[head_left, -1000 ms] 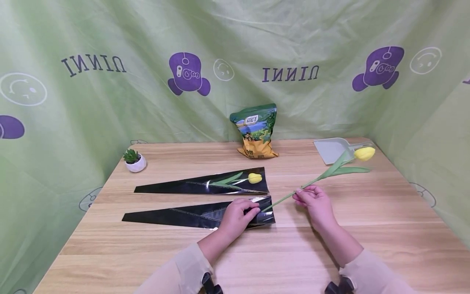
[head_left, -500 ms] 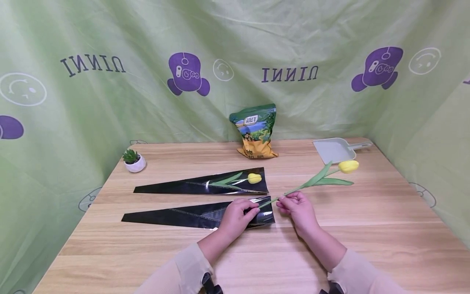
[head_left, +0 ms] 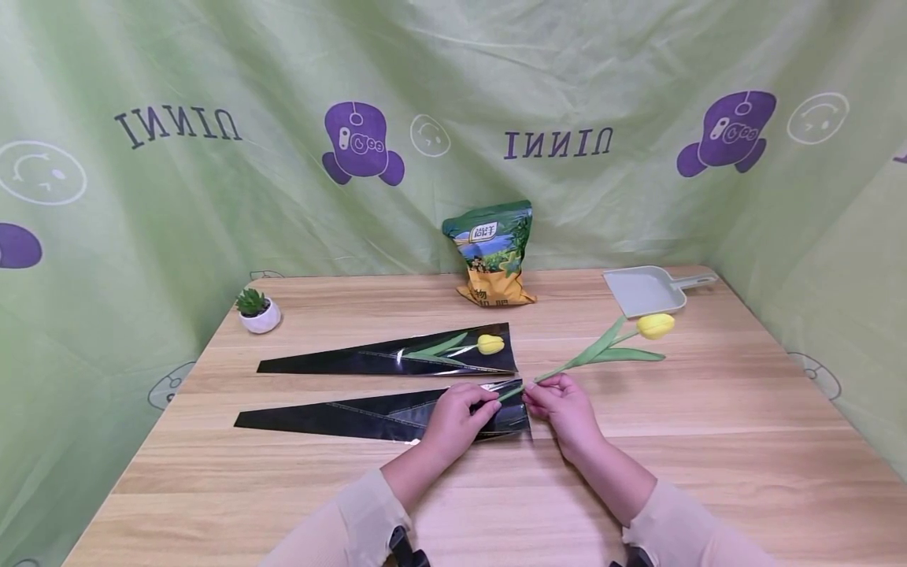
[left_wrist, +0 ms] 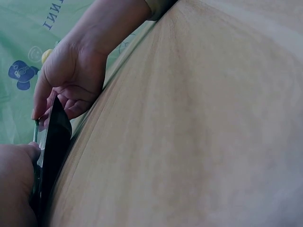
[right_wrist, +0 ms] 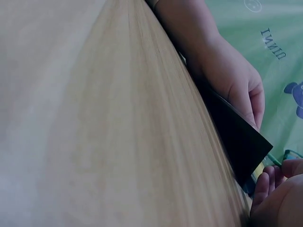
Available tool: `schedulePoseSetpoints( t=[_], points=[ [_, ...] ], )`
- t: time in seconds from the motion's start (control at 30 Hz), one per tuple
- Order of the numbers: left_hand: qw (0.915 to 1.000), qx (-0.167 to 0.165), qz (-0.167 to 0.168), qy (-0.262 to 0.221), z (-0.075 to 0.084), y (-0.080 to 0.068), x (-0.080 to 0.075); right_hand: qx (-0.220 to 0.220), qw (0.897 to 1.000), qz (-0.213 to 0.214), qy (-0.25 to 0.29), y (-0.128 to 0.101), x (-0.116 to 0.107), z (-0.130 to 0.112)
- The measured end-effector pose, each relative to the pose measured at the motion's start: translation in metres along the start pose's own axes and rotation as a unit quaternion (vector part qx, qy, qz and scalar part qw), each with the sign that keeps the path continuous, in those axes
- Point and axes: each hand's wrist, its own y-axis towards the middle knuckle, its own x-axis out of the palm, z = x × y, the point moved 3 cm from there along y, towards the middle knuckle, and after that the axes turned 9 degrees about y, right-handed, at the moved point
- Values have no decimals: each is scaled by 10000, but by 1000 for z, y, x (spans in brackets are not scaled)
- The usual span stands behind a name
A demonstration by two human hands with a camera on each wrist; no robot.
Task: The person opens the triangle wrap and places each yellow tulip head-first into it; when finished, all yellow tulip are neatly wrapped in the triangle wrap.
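My right hand [head_left: 567, 413] pinches the green stem of a yellow artificial tulip [head_left: 655, 325] between thumb and fingers. Its bloom points up and right, and the lower stem slants down into the wide mouth of the near black flower sleeve [head_left: 305, 419]. At that mouth my left hand [head_left: 457, 417] grips the sleeve's film, thumb and forefinger beside the stem; the stem's lower end is hidden there. The right wrist view shows the sleeve's black back [right_wrist: 236, 135] lifted off the table at the mouth. Behind it lies another black sleeve [head_left: 319, 361] with a second yellow tulip [head_left: 490, 344] inside.
A green and yellow printed bag [head_left: 496, 256] stands at the table's back. To its right lies a grey dustpan [head_left: 645, 290], behind the held tulip. A small potted succulent [head_left: 260, 313] sits at the back left. Green printed cloth [head_left: 283, 213] hangs around the wooden table [head_left: 708, 441].
My right hand has moved left and slightly down with the tulip, and the stem reaches further into the near sleeve's mouth. My left hand has stayed in place.
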Motion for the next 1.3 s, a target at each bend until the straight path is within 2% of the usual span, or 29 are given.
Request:
schedulePoseSetpoints(
  t=[0.23,0.5,0.7,1.0,1.3],
  points=[
    [10000,14,35,32,0,0,0,-4,9999,14,-171,0,4,2],
    [9998,42,77,182,2,0,0,-7,10000,-5,-97,-3,3,1],
    [9998,14,71,209,3,1,0,-122,9993,329,97,-4,1,0],
    [9996,47,99,266,2,1,-1,-272,9933,774,818,-3,2,1],
    [9998,22,104,176,4,2,-2,-244,9933,873,722,-2,10,8]
  ],
)
